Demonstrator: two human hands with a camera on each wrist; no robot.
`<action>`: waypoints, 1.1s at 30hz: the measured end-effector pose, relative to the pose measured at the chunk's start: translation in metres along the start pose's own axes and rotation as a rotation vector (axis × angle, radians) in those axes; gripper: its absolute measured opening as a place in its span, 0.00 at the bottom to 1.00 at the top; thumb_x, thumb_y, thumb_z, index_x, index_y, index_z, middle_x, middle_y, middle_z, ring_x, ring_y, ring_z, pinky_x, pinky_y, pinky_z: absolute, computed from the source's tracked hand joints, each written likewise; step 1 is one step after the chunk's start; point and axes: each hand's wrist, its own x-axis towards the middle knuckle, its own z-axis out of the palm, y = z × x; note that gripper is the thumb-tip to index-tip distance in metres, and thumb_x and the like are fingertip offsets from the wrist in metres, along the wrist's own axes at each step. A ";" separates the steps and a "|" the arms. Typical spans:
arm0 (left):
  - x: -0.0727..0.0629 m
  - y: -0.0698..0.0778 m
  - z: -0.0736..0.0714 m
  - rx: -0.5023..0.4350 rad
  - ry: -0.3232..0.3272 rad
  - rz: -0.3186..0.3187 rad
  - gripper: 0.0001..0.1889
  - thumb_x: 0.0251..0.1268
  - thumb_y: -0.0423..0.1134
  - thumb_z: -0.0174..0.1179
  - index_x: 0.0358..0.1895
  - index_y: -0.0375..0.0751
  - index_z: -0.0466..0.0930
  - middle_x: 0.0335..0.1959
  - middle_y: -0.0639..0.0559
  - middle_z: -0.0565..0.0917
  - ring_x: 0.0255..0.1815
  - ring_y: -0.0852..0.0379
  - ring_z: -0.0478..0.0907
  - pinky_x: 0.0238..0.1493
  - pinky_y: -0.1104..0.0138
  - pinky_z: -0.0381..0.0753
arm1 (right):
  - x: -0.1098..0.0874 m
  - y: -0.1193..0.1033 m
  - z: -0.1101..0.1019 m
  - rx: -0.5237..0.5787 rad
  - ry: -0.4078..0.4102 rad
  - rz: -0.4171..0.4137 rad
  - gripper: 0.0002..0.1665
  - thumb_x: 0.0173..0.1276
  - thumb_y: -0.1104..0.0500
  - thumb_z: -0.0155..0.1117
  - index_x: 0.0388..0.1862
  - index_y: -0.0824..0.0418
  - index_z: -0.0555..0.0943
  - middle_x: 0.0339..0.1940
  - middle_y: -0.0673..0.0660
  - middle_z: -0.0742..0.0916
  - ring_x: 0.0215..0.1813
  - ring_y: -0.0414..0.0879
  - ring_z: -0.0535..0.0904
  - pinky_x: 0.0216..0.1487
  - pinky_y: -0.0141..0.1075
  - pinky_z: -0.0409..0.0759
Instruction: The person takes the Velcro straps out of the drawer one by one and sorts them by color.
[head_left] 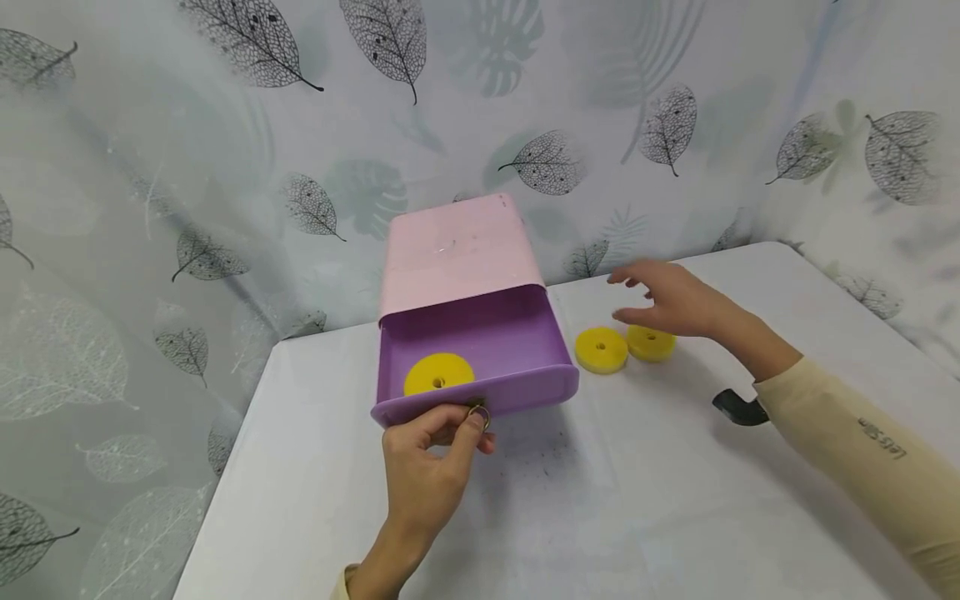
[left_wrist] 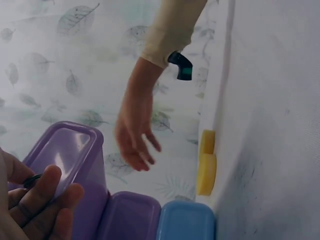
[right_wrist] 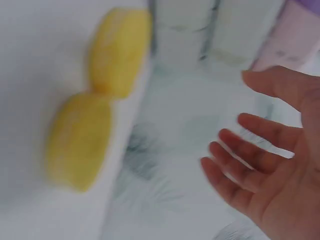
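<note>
My left hand [head_left: 426,475] pinches a small metal ring pull [head_left: 478,415] on the front of a purple drawer [head_left: 525,390]. The drawer stands pulled out of a pink drawer cabinet [head_left: 461,250]. Inside it, near the front left, lies a yellow disc [head_left: 431,370] with a hole in its middle. To the right of the cabinet, my right hand [head_left: 671,298] hovers with fingers spread and holds nothing. Below it on the table, a yellow disc [head_left: 602,350] and another yellow disc [head_left: 654,345] lie side by side, the second partly behind the hand in the head view.
Below the pulled-out drawer are a second purple drawer [left_wrist: 131,217] and a blue drawer [left_wrist: 186,221]. A white cloth covers the table [head_left: 675,500]. Leaf-patterned curtain [head_left: 570,100] hangs behind it. A black curved piece [head_left: 738,408] shows at the right wrist.
</note>
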 end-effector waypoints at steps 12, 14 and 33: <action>0.001 0.000 -0.002 0.012 -0.004 -0.029 0.11 0.62 0.23 0.64 0.30 0.44 0.87 0.22 0.60 0.86 0.19 0.56 0.85 0.27 0.65 0.84 | 0.016 -0.119 -0.018 0.190 0.183 -0.541 0.25 0.62 0.68 0.76 0.58 0.63 0.82 0.54 0.53 0.86 0.54 0.48 0.82 0.50 0.41 0.83; 0.001 0.000 -0.002 0.013 -0.007 -0.036 0.11 0.62 0.23 0.64 0.30 0.44 0.87 0.22 0.61 0.86 0.20 0.56 0.85 0.28 0.64 0.84 | 0.020 -0.131 -0.016 0.202 0.157 -0.609 0.24 0.63 0.68 0.76 0.57 0.64 0.82 0.54 0.53 0.86 0.53 0.49 0.82 0.49 0.41 0.82; 0.001 0.000 -0.002 0.016 -0.004 -0.028 0.10 0.63 0.24 0.64 0.30 0.43 0.88 0.22 0.60 0.86 0.20 0.59 0.85 0.23 0.66 0.82 | 0.046 -0.180 -0.009 0.057 -0.087 -0.641 0.25 0.66 0.65 0.71 0.63 0.59 0.80 0.58 0.52 0.85 0.56 0.49 0.81 0.55 0.42 0.78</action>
